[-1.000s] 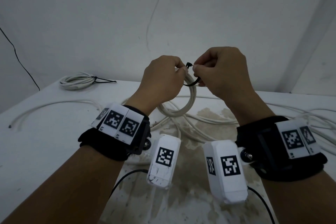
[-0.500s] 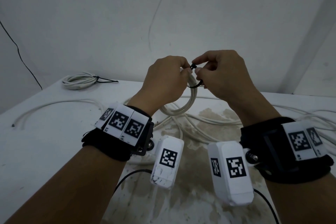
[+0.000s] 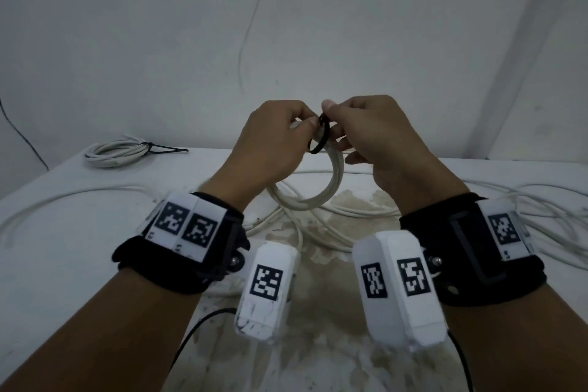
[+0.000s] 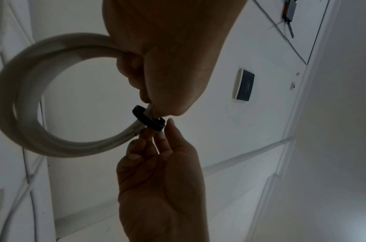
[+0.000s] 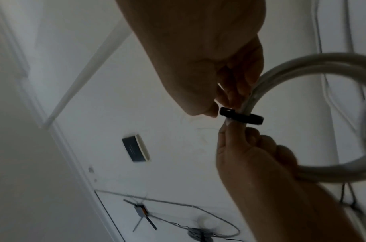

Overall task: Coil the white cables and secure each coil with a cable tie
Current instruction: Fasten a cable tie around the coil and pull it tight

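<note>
the left hand (image 3: 273,140) is raised above the worktop (image 3: 63,232) with its fingers curled round the top of a white cable coil (image 3: 321,191), the thumb and forefinger pinching the strands just beside a black cable tie (image 3: 321,138). the right hand (image 3: 375,137) meets it from the other side, its fingers bent in and its fingertips (image 4: 169,124) at the tie's head; the thumb tip sticks up above the tie in the head view. the tie is looped round the coil's strands as a loose ring, not drawn tight against them. the coil hangs from the two hands as a round hoop of several turns, its lower arc just above the stained middle of the worktop.

in the left wrist view the coil (image 4: 33,98) curves away to the left of the left hand (image 4: 167,57), with the tie (image 4: 149,120) ringing it right below the thumb and the right hand (image 4: 159,188) coming up from below. the right wrist view shows the same from the other side: the tie (image 5: 242,117) sits between the right hand (image 5: 209,65) above and the left hand (image 5: 261,172) below, the coil (image 5: 302,68) sweeping off to the right.

at the far left corner of the worktop lies a finished coil (image 3: 117,153) bound with its own black tie, the tail pointing right. loose white cables (image 3: 525,219) sprawl across the worktop under and to the right of the hands.
</note>
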`<state>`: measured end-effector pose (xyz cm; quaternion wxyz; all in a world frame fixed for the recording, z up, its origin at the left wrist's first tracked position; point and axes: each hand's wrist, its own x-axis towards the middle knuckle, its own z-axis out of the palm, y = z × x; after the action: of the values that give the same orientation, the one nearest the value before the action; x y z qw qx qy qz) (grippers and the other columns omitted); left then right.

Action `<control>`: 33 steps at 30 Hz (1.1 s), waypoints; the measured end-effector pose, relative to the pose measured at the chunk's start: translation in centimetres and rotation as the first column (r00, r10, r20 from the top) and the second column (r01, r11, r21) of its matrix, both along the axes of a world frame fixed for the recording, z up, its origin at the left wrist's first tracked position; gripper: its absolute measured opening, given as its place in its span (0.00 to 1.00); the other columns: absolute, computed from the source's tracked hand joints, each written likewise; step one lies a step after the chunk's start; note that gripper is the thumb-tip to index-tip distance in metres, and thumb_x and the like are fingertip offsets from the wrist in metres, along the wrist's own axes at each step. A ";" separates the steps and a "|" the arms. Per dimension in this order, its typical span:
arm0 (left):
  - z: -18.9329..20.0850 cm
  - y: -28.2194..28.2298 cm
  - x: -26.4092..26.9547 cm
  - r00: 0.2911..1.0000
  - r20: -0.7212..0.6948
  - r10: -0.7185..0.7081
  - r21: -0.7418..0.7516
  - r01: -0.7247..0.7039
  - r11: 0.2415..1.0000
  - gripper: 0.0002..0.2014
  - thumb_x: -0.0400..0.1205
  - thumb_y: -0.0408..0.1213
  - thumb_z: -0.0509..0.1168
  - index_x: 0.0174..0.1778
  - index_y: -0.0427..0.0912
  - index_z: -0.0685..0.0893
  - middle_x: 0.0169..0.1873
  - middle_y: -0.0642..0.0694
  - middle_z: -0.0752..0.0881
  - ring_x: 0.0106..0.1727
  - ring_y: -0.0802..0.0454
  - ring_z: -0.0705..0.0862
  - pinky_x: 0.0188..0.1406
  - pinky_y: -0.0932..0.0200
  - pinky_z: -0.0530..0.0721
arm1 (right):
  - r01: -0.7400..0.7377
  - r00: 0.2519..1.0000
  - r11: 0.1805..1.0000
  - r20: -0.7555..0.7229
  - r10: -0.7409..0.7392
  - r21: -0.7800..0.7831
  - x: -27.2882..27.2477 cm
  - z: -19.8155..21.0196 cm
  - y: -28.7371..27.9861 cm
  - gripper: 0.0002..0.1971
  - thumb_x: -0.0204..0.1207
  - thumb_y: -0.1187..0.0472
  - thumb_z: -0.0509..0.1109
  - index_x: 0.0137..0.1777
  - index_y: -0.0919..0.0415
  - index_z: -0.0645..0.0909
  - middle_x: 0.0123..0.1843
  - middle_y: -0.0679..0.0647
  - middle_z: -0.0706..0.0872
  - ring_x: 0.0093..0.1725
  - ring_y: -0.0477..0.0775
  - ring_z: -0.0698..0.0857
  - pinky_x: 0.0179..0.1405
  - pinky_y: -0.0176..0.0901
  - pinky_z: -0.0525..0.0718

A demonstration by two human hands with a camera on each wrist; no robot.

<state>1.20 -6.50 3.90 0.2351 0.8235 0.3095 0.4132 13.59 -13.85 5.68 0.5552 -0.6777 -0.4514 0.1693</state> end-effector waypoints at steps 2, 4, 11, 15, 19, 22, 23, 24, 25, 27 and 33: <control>0.2 -0.4 -0.1 0.999 0.009 -0.038 -0.013 0.039 0.999 0.11 0.86 0.41 0.64 0.42 0.48 0.90 0.24 0.62 0.83 0.31 0.65 0.79 0.31 0.69 0.69 | -0.024 0.994 0.999 -0.105 0.022 -0.026 0.2 0.5 -0.6 0.10 0.80 0.53 0.72 0.47 0.60 0.89 0.35 0.48 0.86 0.30 0.44 0.81 0.30 0.38 0.77; 0.3 -0.7 0.0 0.996 0.020 -0.087 -0.043 0.088 0.995 0.11 0.86 0.41 0.65 0.43 0.47 0.91 0.30 0.56 0.88 0.33 0.57 0.81 0.34 0.64 0.72 | -0.033 0.988 0.999 -0.153 0.028 -0.026 0.3 0.9 -1.1 0.07 0.78 0.57 0.73 0.44 0.60 0.88 0.35 0.47 0.83 0.35 0.46 0.79 0.33 0.39 0.77; 0.5 -1.8 0.0 0.966 0.064 -0.251 -0.176 0.258 0.950 0.11 0.87 0.38 0.63 0.47 0.42 0.90 0.17 0.61 0.77 0.19 0.62 0.67 0.19 0.70 0.63 | -0.051 0.972 0.998 -0.227 0.055 0.025 1.2 1.6 -1.8 0.04 0.80 0.62 0.72 0.45 0.62 0.84 0.36 0.50 0.81 0.36 0.47 0.80 0.36 0.39 0.81; 0.0 -3.0 0.9 0.950 0.016 -0.312 -0.153 0.310 0.938 0.11 0.86 0.39 0.64 0.44 0.44 0.91 0.20 0.57 0.74 0.20 0.61 0.66 0.21 0.68 0.64 | 0.055 0.948 0.990 -0.317 -0.012 0.127 2.7 2.1 -2.3 0.05 0.82 0.61 0.70 0.46 0.62 0.82 0.40 0.52 0.80 0.37 0.48 0.80 0.33 0.39 0.82; -0.5 -2.9 1.4 0.956 0.059 -0.287 -0.192 0.293 0.937 0.12 0.86 0.40 0.64 0.43 0.44 0.91 0.22 0.52 0.72 0.22 0.58 0.65 0.24 0.61 0.63 | -0.021 0.967 0.992 -0.251 0.053 0.126 3.3 1.8 -2.4 0.11 0.82 0.56 0.71 0.40 0.59 0.84 0.39 0.51 0.83 0.38 0.50 0.82 0.33 0.39 0.84; -0.4 -2.3 1.1 0.958 0.167 -0.234 -0.314 0.276 0.908 0.13 0.87 0.37 0.63 0.39 0.44 0.89 0.19 0.57 0.70 0.20 0.59 0.63 0.22 0.62 0.60 | -0.194 0.968 0.979 -0.149 0.201 0.063 3.0 1.6 -2.2 0.10 0.81 0.57 0.73 0.44 0.65 0.87 0.36 0.52 0.87 0.36 0.50 0.85 0.36 0.39 0.86; -0.4 -2.1 1.0 0.956 0.202 -0.213 -0.357 0.274 0.893 0.14 0.87 0.36 0.62 0.37 0.44 0.88 0.18 0.57 0.69 0.19 0.58 0.62 0.21 0.63 0.58 | -0.230 0.968 0.972 -0.096 0.233 0.044 2.9 1.5 -2.1 0.09 0.80 0.59 0.73 0.44 0.67 0.87 0.36 0.54 0.88 0.35 0.49 0.87 0.37 0.39 0.86; -0.3 -1.9 1.0 0.954 0.229 -0.193 -0.399 0.272 0.875 0.14 0.87 0.35 0.62 0.36 0.43 0.87 0.18 0.56 0.68 0.19 0.58 0.61 0.21 0.63 0.57 | -0.239 0.970 0.970 -0.030 0.240 0.034 2.7 1.3 -1.9 0.09 0.80 0.61 0.73 0.44 0.68 0.86 0.36 0.56 0.88 0.34 0.49 0.88 0.37 0.39 0.86; -0.3 -1.8 0.9 0.953 0.249 -0.174 -0.437 0.271 0.858 0.14 0.87 0.35 0.62 0.36 0.42 0.85 0.18 0.56 0.67 0.19 0.58 0.60 0.20 0.64 0.56 | -0.229 0.973 0.973 0.050 0.227 0.033 2.6 1.2 -1.8 0.08 0.80 0.62 0.73 0.43 0.68 0.86 0.37 0.58 0.89 0.35 0.49 0.89 0.38 0.40 0.87; -0.4 -1.6 0.9 0.949 0.280 -0.146 -0.492 0.273 0.827 0.15 0.87 0.34 0.62 0.34 0.41 0.82 0.17 0.55 0.66 0.18 0.58 0.58 0.19 0.65 0.54 | -0.190 0.955 0.981 0.240 0.176 0.035 2.4 1.1 -1.4 0.09 0.78 0.61 0.74 0.43 0.69 0.86 0.41 0.61 0.91 0.38 0.56 0.90 0.43 0.49 0.89; -0.7 -1.5 1.0 0.945 0.290 -0.151 -0.473 0.278 0.836 0.11 0.88 0.36 0.62 0.41 0.40 0.86 0.17 0.56 0.69 0.17 0.59 0.61 0.17 0.66 0.58 | -0.093 0.870 0.994 0.490 0.056 0.051 2.2 1.0 -0.8 0.09 0.80 0.58 0.73 0.40 0.61 0.85 0.41 0.56 0.91 0.43 0.57 0.90 0.46 0.51 0.87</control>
<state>2.21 -7.95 3.18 0.5243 0.7057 0.2814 0.3845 15.76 -14.68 6.73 0.4408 -0.6600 -0.6084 -0.0023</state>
